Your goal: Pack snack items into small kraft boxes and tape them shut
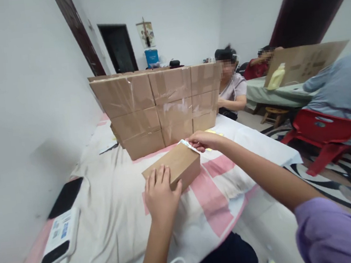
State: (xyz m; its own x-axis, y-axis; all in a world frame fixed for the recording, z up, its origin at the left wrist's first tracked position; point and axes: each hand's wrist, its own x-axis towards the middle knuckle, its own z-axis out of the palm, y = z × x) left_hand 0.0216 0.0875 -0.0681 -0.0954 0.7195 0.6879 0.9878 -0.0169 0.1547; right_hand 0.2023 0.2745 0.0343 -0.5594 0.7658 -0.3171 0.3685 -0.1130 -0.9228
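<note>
Through the head view I find my box (179, 160), a closed brown carton, near the middle of the cloth-covered table (114, 206). My left hand (162, 194) lies at its seven o'clock, fingers spread on the top and the thumb at the near side; that grip is open, pressing rather than clasping. My right hand (199, 141) is at the box's two o'clock, its grip pinched on a pale strip (186, 144) along the end edge.

At twelve o'clock from the box I see a stack of taped cartons (171, 94), three rows high. A white power bank (70, 228) lies at eight o'clock and a dark slab (65, 197) at nine. A person (235, 88) sits at about half past one, beyond the stack; a red chair (327, 127) stands near three.
</note>
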